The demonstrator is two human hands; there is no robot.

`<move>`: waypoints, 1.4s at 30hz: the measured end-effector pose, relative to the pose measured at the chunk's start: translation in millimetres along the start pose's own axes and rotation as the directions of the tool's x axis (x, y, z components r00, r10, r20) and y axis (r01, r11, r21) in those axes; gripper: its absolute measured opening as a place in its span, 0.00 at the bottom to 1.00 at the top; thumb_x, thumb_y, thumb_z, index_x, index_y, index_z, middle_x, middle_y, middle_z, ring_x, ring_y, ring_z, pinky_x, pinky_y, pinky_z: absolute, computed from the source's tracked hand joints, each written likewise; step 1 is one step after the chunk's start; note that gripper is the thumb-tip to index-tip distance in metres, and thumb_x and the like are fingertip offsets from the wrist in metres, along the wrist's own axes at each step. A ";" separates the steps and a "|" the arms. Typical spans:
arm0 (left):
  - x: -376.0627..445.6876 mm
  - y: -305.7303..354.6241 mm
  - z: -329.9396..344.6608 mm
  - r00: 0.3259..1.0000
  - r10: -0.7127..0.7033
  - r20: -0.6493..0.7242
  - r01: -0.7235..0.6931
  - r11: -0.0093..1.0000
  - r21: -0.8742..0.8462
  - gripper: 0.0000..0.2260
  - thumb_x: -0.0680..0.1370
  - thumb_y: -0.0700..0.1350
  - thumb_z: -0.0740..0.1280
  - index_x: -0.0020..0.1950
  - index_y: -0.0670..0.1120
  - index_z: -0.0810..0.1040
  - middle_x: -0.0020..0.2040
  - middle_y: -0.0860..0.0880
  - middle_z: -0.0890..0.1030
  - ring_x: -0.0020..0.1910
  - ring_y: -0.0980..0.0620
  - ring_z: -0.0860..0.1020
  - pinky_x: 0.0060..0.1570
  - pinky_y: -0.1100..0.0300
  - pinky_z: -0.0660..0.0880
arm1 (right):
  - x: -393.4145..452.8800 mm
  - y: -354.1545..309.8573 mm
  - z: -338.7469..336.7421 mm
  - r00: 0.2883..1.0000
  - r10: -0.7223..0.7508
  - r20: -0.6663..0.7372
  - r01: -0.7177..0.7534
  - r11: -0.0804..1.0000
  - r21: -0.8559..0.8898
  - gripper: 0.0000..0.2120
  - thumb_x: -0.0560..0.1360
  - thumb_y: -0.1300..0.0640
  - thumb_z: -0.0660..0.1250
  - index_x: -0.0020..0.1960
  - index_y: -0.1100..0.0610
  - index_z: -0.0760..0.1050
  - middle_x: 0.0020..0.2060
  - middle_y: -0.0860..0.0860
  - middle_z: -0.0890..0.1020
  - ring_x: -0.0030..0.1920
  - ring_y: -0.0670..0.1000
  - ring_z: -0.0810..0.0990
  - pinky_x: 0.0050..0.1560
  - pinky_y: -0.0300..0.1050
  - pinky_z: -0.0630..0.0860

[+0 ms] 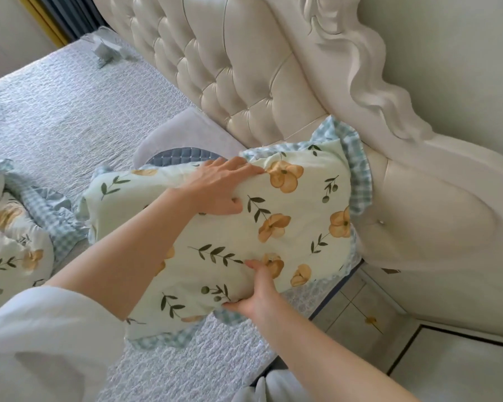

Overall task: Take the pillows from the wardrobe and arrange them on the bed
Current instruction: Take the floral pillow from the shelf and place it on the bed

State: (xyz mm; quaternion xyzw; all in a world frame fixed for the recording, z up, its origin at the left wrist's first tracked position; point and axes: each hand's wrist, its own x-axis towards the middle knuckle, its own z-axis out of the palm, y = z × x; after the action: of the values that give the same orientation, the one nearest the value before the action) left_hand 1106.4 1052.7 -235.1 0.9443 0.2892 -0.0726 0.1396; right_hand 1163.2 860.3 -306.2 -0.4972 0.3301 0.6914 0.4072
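Observation:
A floral pillow [296,224] with orange flowers, green sprigs and a blue checked frill lies at the head of the bed [70,111], its far corner against the tufted headboard [238,68]. My left hand [221,187] grips its far long edge. My right hand [256,294] holds its near edge, thumb on top. A grey-lilac pillow [186,132] with a blue quilted panel lies partly under it. A second floral pillow [9,236] rests at the left edge of the view.
The bed has a pale textured quilted cover. A small folded pale cloth [105,50] lies at the far end by the headboard. To the right are a white nightstand [462,361] and tiled floor [357,309] beside the bed edge.

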 end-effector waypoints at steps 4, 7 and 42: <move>5.8 -25.6 25.3 0.990 -0.107 -0.091 0.109 0.994 0.017 0.35 0.74 0.45 0.65 0.79 0.57 0.57 0.79 0.50 0.61 0.78 0.43 0.56 0.74 0.39 0.55 | 25.5 -20.8 29.6 0.995 -0.043 0.093 0.042 0.999 0.021 0.08 0.75 0.57 0.66 0.51 0.57 0.70 0.52 0.62 0.73 0.51 0.64 0.76 0.49 0.65 0.78; -7.3 -46.3 73.9 0.937 -0.336 0.093 0.346 0.930 -0.126 0.34 0.77 0.45 0.65 0.80 0.56 0.53 0.81 0.51 0.54 0.79 0.45 0.52 0.75 0.36 0.50 | 51.4 -38.6 50.4 0.977 -0.170 0.128 0.205 0.914 -0.350 0.05 0.78 0.62 0.60 0.53 0.62 0.70 0.46 0.58 0.77 0.50 0.55 0.83 0.40 0.49 0.80; -32.2 -6.7 232.5 0.255 -0.659 0.708 -0.180 -0.752 -0.635 0.35 0.69 0.35 0.71 0.71 0.54 0.61 0.60 0.45 0.77 0.54 0.42 0.80 0.45 0.45 0.81 | 110.5 -219.9 99.2 0.458 -0.520 0.721 -0.132 -0.842 -0.524 0.40 0.70 0.26 0.48 0.66 0.57 0.63 0.61 0.61 0.72 0.59 0.63 0.72 0.56 0.60 0.71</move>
State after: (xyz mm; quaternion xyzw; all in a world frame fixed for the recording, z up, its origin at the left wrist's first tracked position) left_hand 1063.1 970.0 -450.6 -0.0361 0.6716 0.3881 0.6301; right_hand 1298.4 1070.8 -394.7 -0.7330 -0.6668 0.1191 -0.0622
